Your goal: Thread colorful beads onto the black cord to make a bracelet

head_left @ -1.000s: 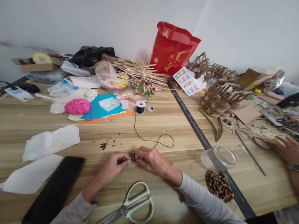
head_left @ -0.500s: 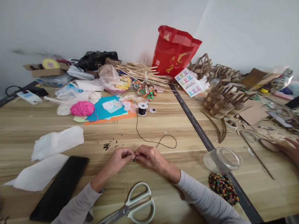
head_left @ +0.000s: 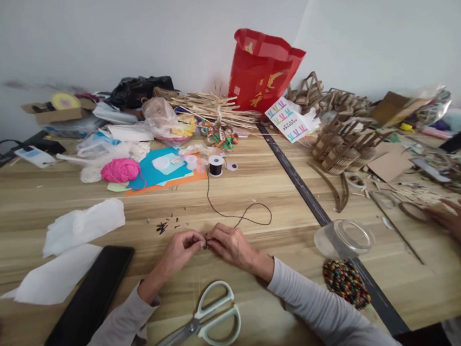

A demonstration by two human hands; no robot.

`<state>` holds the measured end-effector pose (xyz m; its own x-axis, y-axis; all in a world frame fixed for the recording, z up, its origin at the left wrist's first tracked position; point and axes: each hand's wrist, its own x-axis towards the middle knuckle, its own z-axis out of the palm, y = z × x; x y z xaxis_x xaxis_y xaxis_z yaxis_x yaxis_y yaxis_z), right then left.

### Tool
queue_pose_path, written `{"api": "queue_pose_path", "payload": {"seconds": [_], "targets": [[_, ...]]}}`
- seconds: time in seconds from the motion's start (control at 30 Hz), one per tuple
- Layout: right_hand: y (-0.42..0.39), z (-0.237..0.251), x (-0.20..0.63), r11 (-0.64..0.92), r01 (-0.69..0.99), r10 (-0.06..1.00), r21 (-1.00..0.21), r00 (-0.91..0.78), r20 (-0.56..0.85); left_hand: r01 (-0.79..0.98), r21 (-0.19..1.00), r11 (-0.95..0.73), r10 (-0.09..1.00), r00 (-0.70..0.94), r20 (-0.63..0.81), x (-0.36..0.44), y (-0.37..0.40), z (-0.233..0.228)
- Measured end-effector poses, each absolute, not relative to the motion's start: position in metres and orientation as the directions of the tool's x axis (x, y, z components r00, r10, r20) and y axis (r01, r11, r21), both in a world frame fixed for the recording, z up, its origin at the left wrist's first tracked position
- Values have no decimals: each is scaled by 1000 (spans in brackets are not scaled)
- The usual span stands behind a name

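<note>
My left hand and my right hand meet low over the table, fingertips pinched close together. Between them is a bit of black cord with a few small dark beads, partly hidden by the fingers. A black cord runs from a white-rimmed spool, loops on the wood and passes behind my right hand. Short black cord scraps lie beyond my left hand. White-handled scissors rest nearer to me, their blades pointing lower left.
A flat black phone-like slab and white paper pieces lie left. Right stand a clear plastic jar and coiled multicoloured beads. Another person's hand is at far right. Pink yarn and a red bag are farther back.
The view has shifted slightly, so most things sit a little farther left. Both hands keep their pinch, with only small finger movement; the scissors stay put.
</note>
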<state>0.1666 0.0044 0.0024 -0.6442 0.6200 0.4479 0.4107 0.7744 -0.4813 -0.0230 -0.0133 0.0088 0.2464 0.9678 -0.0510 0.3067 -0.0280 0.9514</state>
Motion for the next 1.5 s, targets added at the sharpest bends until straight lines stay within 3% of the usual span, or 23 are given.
{"api": "queue_pose_path", "payload": {"seconds": [0.17, 0.4, 0.57, 0.73, 0.97, 1.5], "targets": [[6, 0, 167, 783, 419, 615, -460, -629, 475, 320, 947, -34, 977, 212, -37, -24, -13, 6], [18, -4, 172, 609, 419, 790, -673, -393, 471, 306, 951, -37, 994, 108, 4, -33, -7, 9], [23, -11, 172, 544, 391, 836, -742, -330, 438, 421, 904, -75, 995, 85, 43, -36, -2, 11], [21, -9, 170, 555, 363, 824, -749, -361, 436, 583, 784, -212, 975, 187, 124, -34, 0, 13], [21, -8, 168, 530, 331, 838, -780, -344, 423, 680, 675, -286, 952, 279, 122, -31, 1, 13], [21, -6, 168, 554, 393, 823, -734, -393, 411, 656, 691, -304, 936, 343, 86, -27, -4, 14]]}}
